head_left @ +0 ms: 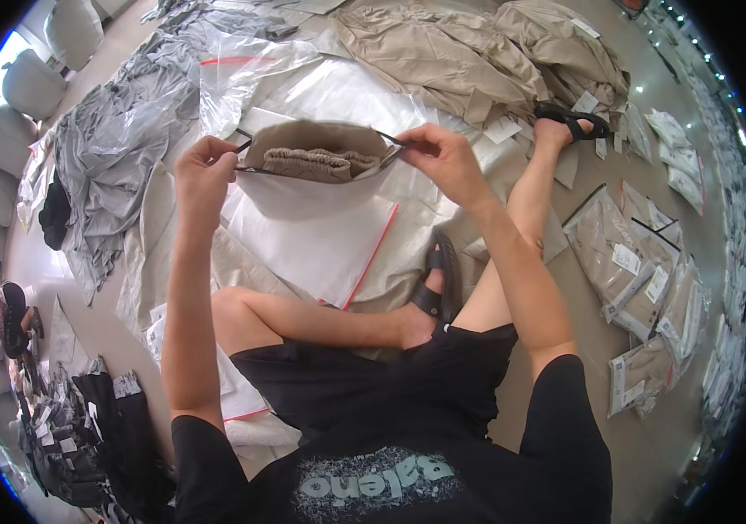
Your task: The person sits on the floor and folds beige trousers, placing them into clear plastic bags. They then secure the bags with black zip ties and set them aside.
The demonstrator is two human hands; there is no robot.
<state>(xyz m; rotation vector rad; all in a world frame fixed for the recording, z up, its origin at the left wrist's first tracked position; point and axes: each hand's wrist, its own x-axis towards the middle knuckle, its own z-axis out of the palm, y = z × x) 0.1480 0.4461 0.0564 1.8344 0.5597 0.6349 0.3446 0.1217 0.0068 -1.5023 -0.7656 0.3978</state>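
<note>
Between my two hands a whitish plastic garment bag (316, 196) with a dark-edged mouth is stretched wide. Inside it sits a folded beige garment (325, 163) with a gathered, elastic-looking edge. My left hand (204, 166) pinches the left corner of the bag's mouth. The right corner is pinched by my right hand (443, 157), fingers bent around the dark edge. Below the bag lies a flat white plastic bag (325, 249) with a red strip along its edge, close to my crossed leg.
Beige garments (443, 52) with white tags are heaped at the far side. Grey garments (102, 166) and clear plastic spread to the left. Several packed beige garments (626, 253) lie on the floor at right. Dark tagged clothes (85, 437) pile up at lower left.
</note>
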